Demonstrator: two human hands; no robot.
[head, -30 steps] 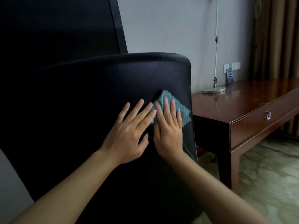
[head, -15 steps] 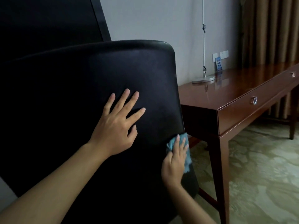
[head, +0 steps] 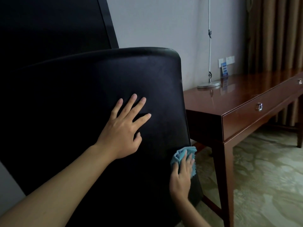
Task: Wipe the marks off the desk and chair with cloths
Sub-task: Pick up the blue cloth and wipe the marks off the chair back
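A: Head view. Right hand [head: 181,175]?
B: Fingers straight, close together, pressing a blue cloth [head: 180,155] flat against the black chair back [head: 101,89], low at its right edge.
A: Left hand [head: 123,129]?
B: Fingers spread apart, palm flat mid-backrest, holding nothing.
A: Surroundings?
B: Wooden desk [head: 242,99] just right of the chair; lamp base [head: 208,84] on it.

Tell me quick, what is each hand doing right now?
Left hand: open, flat on the chair back.
Right hand: open, presses the blue cloth on the chair's edge.
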